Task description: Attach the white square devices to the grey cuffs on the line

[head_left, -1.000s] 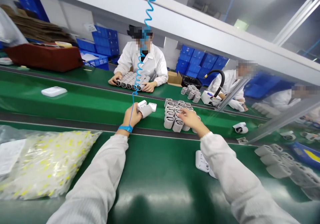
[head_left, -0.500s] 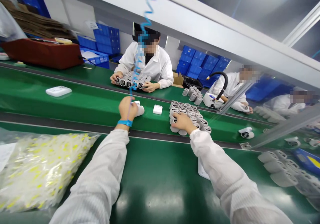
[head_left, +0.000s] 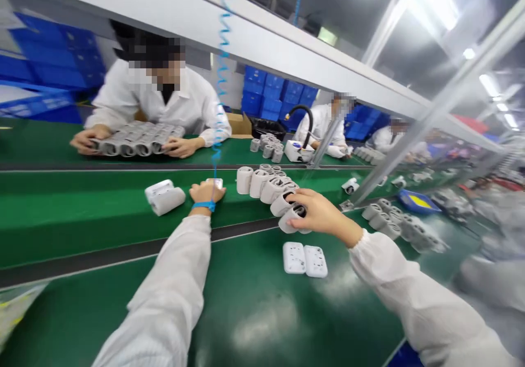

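Note:
My left hand (head_left: pixel 207 193), with a blue strap at its wrist, is over a small white plastic device (head_left: pixel 218 182) on the green belt, fingers curled onto it and partly hiding it. To its left lies a white device with a rolled light-grey cuff (head_left: pixel 164 198). My right hand (head_left: pixel 315 212) grips a rolled grey cuff (head_left: pixel 292 217) at the near end of a block of cuffs, thumb outside and fingers at its opening. More rolled cuffs (head_left: pixel 259 184) stand beyond it. Two white devices (head_left: pixel 305 259) lie side by side on the bench below.
Across the belt a person (head_left: pixel 159 99) in white holds a block of grey cuffs (head_left: pixel 139 139). More cuffs (head_left: pixel 381 219) and a blue tray (head_left: pixel 418 202) are on the right. A metal post (head_left: pixel 394 159) rises there, and a blue coiled cord (head_left: pixel 223 55) hangs ahead.
The view has swung right. My left hand has left the white device with the rolled cuff and moved onto the small white device. My right hand has shifted to the block's near end.

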Motion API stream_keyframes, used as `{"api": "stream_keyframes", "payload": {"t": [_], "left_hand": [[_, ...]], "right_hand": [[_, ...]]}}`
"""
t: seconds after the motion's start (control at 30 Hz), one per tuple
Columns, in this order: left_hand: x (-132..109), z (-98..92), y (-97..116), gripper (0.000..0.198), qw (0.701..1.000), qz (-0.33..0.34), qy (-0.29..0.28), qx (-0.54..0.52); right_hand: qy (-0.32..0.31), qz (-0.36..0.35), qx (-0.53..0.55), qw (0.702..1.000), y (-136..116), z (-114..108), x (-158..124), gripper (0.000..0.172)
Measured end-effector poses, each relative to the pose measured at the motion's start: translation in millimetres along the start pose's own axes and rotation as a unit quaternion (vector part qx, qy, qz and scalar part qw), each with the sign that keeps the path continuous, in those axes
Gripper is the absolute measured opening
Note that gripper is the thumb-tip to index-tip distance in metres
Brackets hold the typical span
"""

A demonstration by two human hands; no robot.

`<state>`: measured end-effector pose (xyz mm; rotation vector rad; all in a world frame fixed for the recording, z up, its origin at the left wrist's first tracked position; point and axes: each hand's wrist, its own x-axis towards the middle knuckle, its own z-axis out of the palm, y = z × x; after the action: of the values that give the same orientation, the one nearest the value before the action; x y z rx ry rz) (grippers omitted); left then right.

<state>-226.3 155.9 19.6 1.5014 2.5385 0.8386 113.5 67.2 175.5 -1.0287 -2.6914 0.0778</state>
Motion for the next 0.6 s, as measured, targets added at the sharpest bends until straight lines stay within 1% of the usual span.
{"api": "stream_keyframes", "payload": {"t": [0.1, 0.13, 0.2, 0.27, 0.3, 0.37, 0.43, 0.47, 0.53, 0.6], "left_hand": [[4.4, 1.1, -4.2, 0.049, 0.999, 0.038, -0.035, -0.012], [4.7, 2.0, -4.9, 0.049, 0.998, 0.055, -0.032, -0.026], [1.5, 5.1, -4.6, 0.053, 0.993, 0.087, 0.01, -0.073], [-8.4, 9.4, -1.6, 0.057, 0.983, 0.097, 0.069, -0.137], [-16.0, 11.4, 1.0, 0.059, 0.978, 0.095, 0.088, -0.167], [-35.4, 14.0, 7.4, 0.06, 0.969, 0.083, 0.094, -0.212], [-58.1, 14.2, 14.4, 0.058, 0.962, 0.078, 0.084, -0.249], [-69.6, 13.5, 17.7, 0.057, 0.958, 0.077, 0.078, -0.263], [-91.2, 11.6, 23.1, 0.055, 0.954, 0.082, 0.068, -0.28], [-109.4, 10.0, 27.1, 0.057, 0.951, 0.081, 0.055, -0.292]], "right_hand": [[0.007, 0.046, -0.029, 0.998, 15.0, -30.9, -68.9, 0.054], [0.011, 0.066, -0.04, 0.997, 21.5, -37.3, -93.2, 0.053], [0.015, 0.104, -0.055, 0.993, 36.4, -43.0, -140.7, 0.052], [0.009, 0.15, -0.062, 0.987, 53.4, -40.1, -182.5, 0.051], [-0.001, 0.178, -0.062, 0.982, 62.7, -36.2, -200.2, 0.052], [-0.027, 0.238, -0.055, 0.969, 82.6, -26.4, -228.6, 0.053], [-0.051, 0.284, -0.039, 0.957, 103.8, -16.6, -249.0, 0.055], [-0.054, 0.3, -0.03, 0.952, 114.3, -12.1, -257.3, 0.058], [-0.03, 0.326, -0.038, 0.944, 132.9, -3.0, -272.2, 0.067], [0.029, 0.354, -0.083, 0.931, 145.9, 8.4, -286.7, 0.073]]}}
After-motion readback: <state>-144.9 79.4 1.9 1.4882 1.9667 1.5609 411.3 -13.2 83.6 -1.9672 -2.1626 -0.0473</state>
